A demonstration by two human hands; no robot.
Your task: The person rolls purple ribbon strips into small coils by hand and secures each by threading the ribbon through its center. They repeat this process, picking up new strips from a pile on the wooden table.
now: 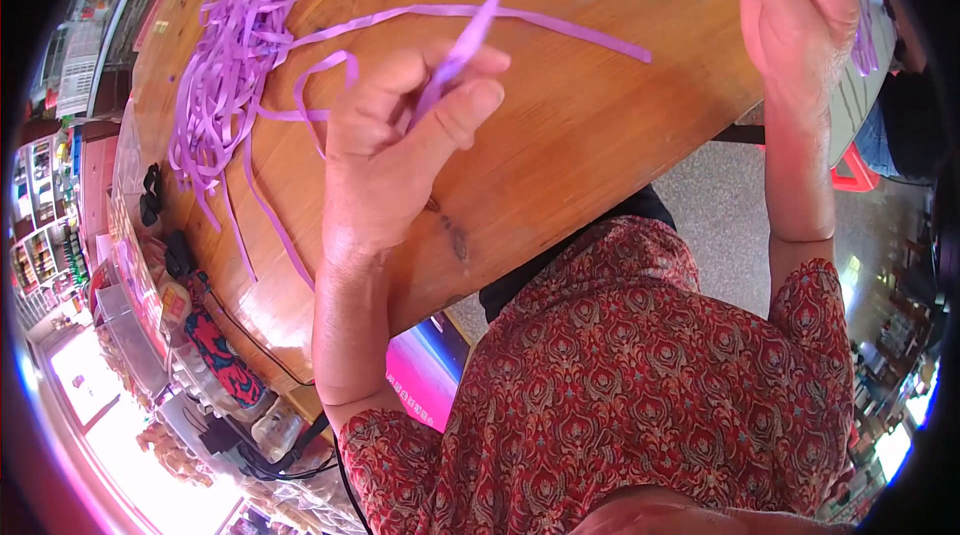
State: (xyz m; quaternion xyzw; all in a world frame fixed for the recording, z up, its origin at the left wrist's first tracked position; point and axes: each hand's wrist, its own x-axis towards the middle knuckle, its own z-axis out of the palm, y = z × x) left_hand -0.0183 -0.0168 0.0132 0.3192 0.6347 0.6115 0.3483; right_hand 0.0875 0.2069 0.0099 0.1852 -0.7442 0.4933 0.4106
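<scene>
A purple ribbon [482, 27] runs up out of the top of the picture from my left hand [400, 140], which is closed with thumb and fingers pinching it over the table. Raised at the upper right is my right hand [795, 20]. Its fingertips pass beyond the top edge, so what they hold, if anything, is hidden. On the table's left side lies a tangled heap of purple ribbons [235, 65]. One loose ribbon [575, 30] stretches from the heap across the wood, behind the held one.
The round-edged wooden table [600, 145] fills the upper middle. Along its left edge stand bags, cables and a dark patterned pouch [222, 355]. More purple strands [864, 47] hang beyond my right hand, near a red stool [853, 170]. Stocked shelves line the far left.
</scene>
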